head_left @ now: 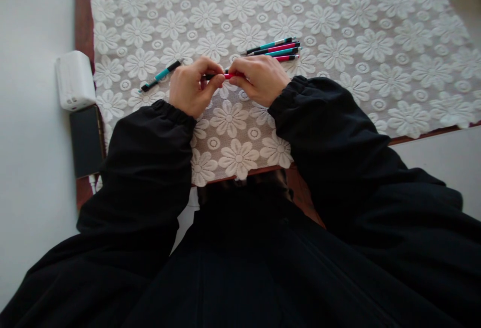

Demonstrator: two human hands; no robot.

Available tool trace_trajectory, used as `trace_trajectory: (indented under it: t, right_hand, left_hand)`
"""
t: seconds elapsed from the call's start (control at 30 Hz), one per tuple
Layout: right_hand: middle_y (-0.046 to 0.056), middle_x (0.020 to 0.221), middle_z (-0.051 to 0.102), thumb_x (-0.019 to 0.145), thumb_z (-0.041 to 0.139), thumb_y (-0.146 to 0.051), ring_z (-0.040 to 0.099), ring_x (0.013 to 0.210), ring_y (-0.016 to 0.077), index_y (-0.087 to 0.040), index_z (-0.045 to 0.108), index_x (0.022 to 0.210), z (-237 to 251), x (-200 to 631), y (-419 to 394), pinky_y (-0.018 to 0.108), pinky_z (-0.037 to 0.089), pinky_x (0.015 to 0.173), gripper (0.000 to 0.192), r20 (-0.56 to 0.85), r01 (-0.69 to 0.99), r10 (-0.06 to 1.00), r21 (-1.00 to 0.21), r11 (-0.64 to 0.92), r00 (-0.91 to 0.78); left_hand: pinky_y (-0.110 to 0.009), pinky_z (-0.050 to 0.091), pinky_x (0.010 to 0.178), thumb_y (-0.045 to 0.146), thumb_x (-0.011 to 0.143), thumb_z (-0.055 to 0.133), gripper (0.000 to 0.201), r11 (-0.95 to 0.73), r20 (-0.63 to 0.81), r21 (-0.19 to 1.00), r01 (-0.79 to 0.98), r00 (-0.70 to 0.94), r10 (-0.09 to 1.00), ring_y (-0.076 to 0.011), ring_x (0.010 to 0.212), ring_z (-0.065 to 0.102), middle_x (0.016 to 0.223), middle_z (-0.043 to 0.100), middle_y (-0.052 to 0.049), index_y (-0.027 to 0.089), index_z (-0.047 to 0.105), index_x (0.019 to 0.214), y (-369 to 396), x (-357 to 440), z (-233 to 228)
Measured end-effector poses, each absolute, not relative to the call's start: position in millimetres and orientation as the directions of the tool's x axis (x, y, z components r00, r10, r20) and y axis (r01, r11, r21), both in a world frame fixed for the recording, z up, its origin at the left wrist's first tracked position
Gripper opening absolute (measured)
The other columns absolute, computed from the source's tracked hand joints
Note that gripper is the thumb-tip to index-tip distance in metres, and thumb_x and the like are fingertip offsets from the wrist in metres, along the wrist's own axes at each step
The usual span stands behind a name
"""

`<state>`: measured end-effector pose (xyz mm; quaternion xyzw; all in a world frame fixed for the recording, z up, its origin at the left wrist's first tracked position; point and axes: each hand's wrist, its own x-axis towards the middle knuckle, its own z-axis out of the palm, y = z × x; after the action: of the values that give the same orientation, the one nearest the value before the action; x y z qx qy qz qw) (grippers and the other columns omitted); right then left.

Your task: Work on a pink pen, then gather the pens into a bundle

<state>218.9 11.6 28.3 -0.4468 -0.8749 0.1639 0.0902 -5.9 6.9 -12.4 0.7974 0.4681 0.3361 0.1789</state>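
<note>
Both of my hands meet over the white lace tablecloth [338, 27] and hold one pink and black pen [227, 74] between them. My left hand [193, 86] pinches the pen's black end and my right hand [259, 79] grips the pink end. A teal and black pen [161, 75] lies alone on the cloth, just left of my left hand. Several more teal and pink pens [277, 49] lie side by side a little beyond my right hand.
A white box-shaped device [75, 80] stands at the table's left edge, with a dark phone [87, 140] lying just in front of it. A white wall runs along the left. My black sleeves cover the near edge of the table.
</note>
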Motion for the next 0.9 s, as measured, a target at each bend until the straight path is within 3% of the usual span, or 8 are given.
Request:
trace_trajectory:
  t: [0.2,0.4,0.63,0.77,0.9]
  right_hand:
    - [0.010,0.107,0.073,0.100,0.024,-0.050,0.063,0.101,0.0297,-0.028,0.069,0.113,26.3,219.7,7.0,0.043,0.040,0.086,0.052,0.051,0.756,0.813,-0.339,0.560,-0.579]
    - [0.006,0.123,0.072,0.096,0.028,-0.058,0.059,0.112,0.0300,-0.033,0.065,0.126,24.5,219.1,5.9,0.044,0.038,0.094,0.054,-0.012,0.752,0.822,-0.413,0.514,-0.569]
    - [0.006,0.121,0.072,0.097,0.030,-0.058,0.060,0.113,0.0293,-0.031,0.066,0.124,21.7,219.0,6.5,0.044,0.038,0.096,0.053,-0.001,0.746,0.828,-0.435,0.504,-0.560]
    - [0.009,0.119,0.072,0.098,0.031,-0.054,0.062,0.109,0.0319,-0.030,0.066,0.124,24.3,217.4,6.0,0.045,0.040,0.093,0.050,0.003,0.755,0.831,-0.416,0.508,-0.557]
    - [0.010,0.114,0.073,0.099,0.031,-0.054,0.063,0.105,0.0310,-0.029,0.066,0.122,26.0,217.6,4.8,0.043,0.041,0.089,0.049,0.035,0.762,0.829,-0.373,0.529,-0.558]
  left_hand:
    - [-0.040,0.045,0.064,0.055,0.096,0.062,0.026,-0.535,0.390,0.551,0.641,0.369,0.844,-0.0189,0.076,0.064,0.092,0.074,0.001,0.031,0.067,0.103,4.1,-5.7,-10.3]
    - [-0.039,0.047,0.068,0.048,0.095,0.065,0.018,-0.526,0.395,0.555,0.645,0.352,0.849,-0.0167,0.074,0.062,0.092,0.074,0.002,0.029,0.069,0.097,4.5,-2.7,-7.8]
    - [-0.038,0.047,0.072,0.052,0.097,0.064,0.022,-0.563,0.400,0.507,0.653,0.400,0.825,-0.0174,0.082,0.059,0.095,0.071,0.000,0.029,0.067,0.096,3.6,-1.7,-4.4]
    - [-0.035,0.045,0.062,0.059,0.096,0.065,0.029,-0.583,0.462,0.503,0.638,0.372,0.805,-0.0131,0.074,0.056,0.092,0.071,0.003,0.029,0.067,0.097,5.4,-0.9,-7.9]
    - [-0.035,0.044,0.058,0.049,0.100,0.061,0.023,-0.575,0.426,0.508,0.641,0.393,0.815,-0.0121,0.063,0.058,0.084,0.074,0.003,0.029,0.071,0.098,6.8,-1.5,-9.9]
